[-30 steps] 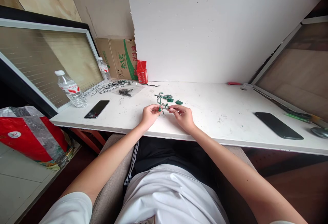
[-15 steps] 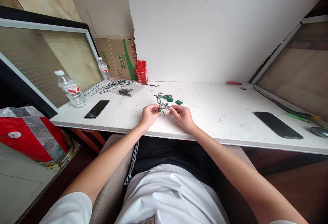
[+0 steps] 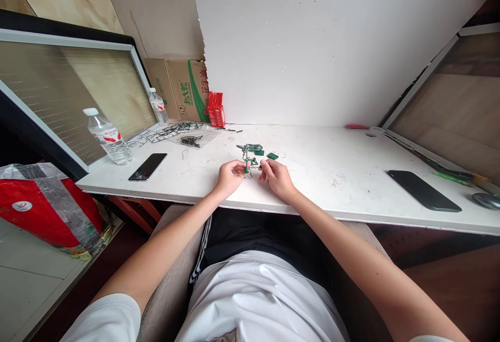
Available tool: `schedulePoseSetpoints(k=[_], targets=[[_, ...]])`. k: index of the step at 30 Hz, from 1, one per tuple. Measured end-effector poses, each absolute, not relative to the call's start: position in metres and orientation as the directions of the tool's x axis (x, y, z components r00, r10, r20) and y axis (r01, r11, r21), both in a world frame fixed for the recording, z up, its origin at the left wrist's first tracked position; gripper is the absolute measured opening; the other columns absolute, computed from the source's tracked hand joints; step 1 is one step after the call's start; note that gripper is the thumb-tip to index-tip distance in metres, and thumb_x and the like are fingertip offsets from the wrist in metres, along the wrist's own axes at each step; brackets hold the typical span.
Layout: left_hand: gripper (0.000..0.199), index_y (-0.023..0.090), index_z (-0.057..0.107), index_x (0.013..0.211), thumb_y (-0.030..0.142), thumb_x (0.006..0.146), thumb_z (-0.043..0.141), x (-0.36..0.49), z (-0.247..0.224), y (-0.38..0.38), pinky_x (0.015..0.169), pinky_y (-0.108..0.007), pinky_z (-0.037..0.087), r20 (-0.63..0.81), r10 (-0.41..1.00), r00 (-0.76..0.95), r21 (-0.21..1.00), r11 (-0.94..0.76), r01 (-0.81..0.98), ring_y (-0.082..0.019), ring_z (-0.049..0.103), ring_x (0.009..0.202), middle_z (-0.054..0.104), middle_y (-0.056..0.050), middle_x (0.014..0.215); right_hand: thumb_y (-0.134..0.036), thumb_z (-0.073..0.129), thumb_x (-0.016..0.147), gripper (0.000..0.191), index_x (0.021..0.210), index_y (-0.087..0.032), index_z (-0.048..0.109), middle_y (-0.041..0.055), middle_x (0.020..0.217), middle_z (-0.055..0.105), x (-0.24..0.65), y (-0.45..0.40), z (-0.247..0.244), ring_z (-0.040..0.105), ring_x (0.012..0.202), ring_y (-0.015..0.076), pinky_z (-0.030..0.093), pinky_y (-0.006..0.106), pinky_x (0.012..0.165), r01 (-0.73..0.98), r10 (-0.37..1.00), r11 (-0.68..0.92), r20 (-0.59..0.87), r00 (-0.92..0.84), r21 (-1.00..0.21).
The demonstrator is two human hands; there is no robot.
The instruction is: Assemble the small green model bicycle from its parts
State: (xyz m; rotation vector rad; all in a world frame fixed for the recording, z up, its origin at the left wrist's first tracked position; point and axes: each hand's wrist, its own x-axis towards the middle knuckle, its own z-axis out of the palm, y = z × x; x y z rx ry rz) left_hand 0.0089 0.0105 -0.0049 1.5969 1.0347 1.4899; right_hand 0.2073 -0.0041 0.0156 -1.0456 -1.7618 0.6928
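Over the white table, my left hand [image 3: 231, 176] is closed in a pinch on a small green model bicycle frame [image 3: 246, 160], which stands up between the fingers with its thin grey handlebar-like end at the top. My right hand [image 3: 276, 177] is close beside it on the right, thumb and fingers pinched together near a thin grey piece [image 3: 254, 167]. Whether that piece belongs to the frame or is separate, I cannot tell. Just beyond the hands lie a green spoked wheel part [image 3: 255, 147] and small green blocks, one [image 3: 273, 156] apart to the right.
Black part sprues [image 3: 175, 131] and a clear bag of dark pieces [image 3: 191, 140] lie at the back left. Phones lie on the left [image 3: 148, 167] and right [image 3: 424, 191]. A water bottle [image 3: 109, 136] stands near the left edge. A small red box [image 3: 216, 110] stands behind.
The model frame has turned and shifted slightly right and toward me, its top end now lower. My right hand's fingers have curled and moved slightly along the thin piece.
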Motion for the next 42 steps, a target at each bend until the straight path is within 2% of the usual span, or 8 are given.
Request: schedulePoseSetpoints(k=[4,7,10,16,23,26,30,42], targets=[[0.017,0.016,0.082,0.092,0.018,0.075,0.082,0.0095,-0.0061,0.0106,0.074,-0.032,0.057,0.437,0.899,0.031,0.893,-0.438,0.107,-0.020,0.070,0.080,0.079,-0.010,0.091,-0.061,0.039,0.108,0.039,0.100,-0.025,0.054,0.0013,0.078,0.067,0.2060,-0.0030,0.0115,0.063,0.072,0.0201,0.048,0.033,0.071,0.354,0.868,0.496,0.442,-0.228,-0.793],[0.018,0.016,0.082,0.093,0.019,0.075,0.083,0.0092,-0.0076,0.0124,0.073,-0.031,0.056,0.422,0.906,0.018,0.903,-0.422,0.080,-0.020,0.070,0.081,0.079,-0.010,0.092,-0.056,0.041,0.108,0.033,0.103,-0.024,0.048,0.0035,0.090,0.065,0.2060,-0.0021,0.0084,0.062,0.080,0.0195,0.049,0.034,0.076,0.328,0.844,0.532,0.460,-0.276,-0.780],[0.019,0.016,0.081,0.093,0.019,0.075,0.082,0.0086,-0.0083,0.0139,0.073,-0.031,0.056,0.415,0.910,0.002,0.906,-0.414,0.086,-0.019,0.069,0.082,0.079,-0.011,0.093,-0.055,0.041,0.108,0.031,0.104,-0.024,0.046,0.0039,0.093,0.063,0.2066,-0.0010,0.0065,0.061,0.083,0.0192,0.050,0.035,0.080,0.289,0.822,0.559,0.472,-0.319,-0.778],[0.018,0.015,0.081,0.092,0.015,0.073,0.082,0.0076,-0.0075,0.0129,0.074,-0.030,0.056,0.412,0.911,0.003,0.907,-0.410,0.098,-0.018,0.068,0.081,0.079,-0.010,0.093,-0.060,0.049,0.105,0.036,0.098,-0.024,0.051,0.0052,0.088,0.066,0.2077,-0.0015,0.0088,0.064,0.084,0.0213,0.048,0.033,0.072,0.239,0.827,0.550,0.480,-0.292,-0.800],[0.015,0.015,0.079,0.089,0.015,0.074,0.080,0.0068,-0.0084,0.0131,0.071,-0.029,0.056,0.426,0.904,0.018,0.898,-0.425,0.114,-0.018,0.069,0.079,0.080,-0.011,0.095,-0.064,0.053,0.102,0.043,0.087,-0.024,0.052,0.0024,0.071,0.070,0.2082,-0.0048,0.0127,0.057,0.062,0.0178,0.041,0.032,0.062,0.301,0.875,0.475,0.408,-0.260,-0.827],[0.014,0.015,0.080,0.090,0.013,0.076,0.077,0.0064,-0.0091,0.0125,0.071,-0.029,0.056,0.443,0.896,0.025,0.887,-0.443,0.132,-0.018,0.070,0.079,0.080,-0.011,0.094,-0.066,0.050,0.102,0.047,0.082,-0.023,0.055,0.0011,0.064,0.067,0.2084,-0.0059,0.0130,0.054,0.056,0.0168,0.041,0.032,0.063,0.361,0.890,0.451,0.380,-0.253,-0.816],[0.016,0.015,0.081,0.091,0.011,0.078,0.073,0.0061,-0.0088,0.0103,0.072,-0.029,0.057,0.471,0.880,0.052,0.866,-0.473,0.160,-0.019,0.072,0.080,0.080,-0.010,0.092,-0.068,0.047,0.103,0.051,0.079,-0.024,0.053,-0.0009,0.058,0.059,0.2081,-0.0061,0.0127,0.059,0.057,0.0182,0.045,0.033,0.065,0.342,0.894,0.440,0.368,-0.256,-0.830],[0.029,0.013,0.082,0.105,0.029,0.081,0.080,0.0071,-0.0101,0.0116,0.094,-0.042,0.061,0.454,0.891,0.027,0.890,-0.455,0.042,-0.029,0.076,0.104,0.080,-0.016,0.113,-0.057,0.048,0.105,0.034,0.098,-0.025,0.050,0.0043,0.091,0.065,0.2072,-0.0046,0.0099,0.062,0.076,0.0192,0.048,0.034,0.068,0.321,0.843,0.526,0.433,-0.319,-0.788]])
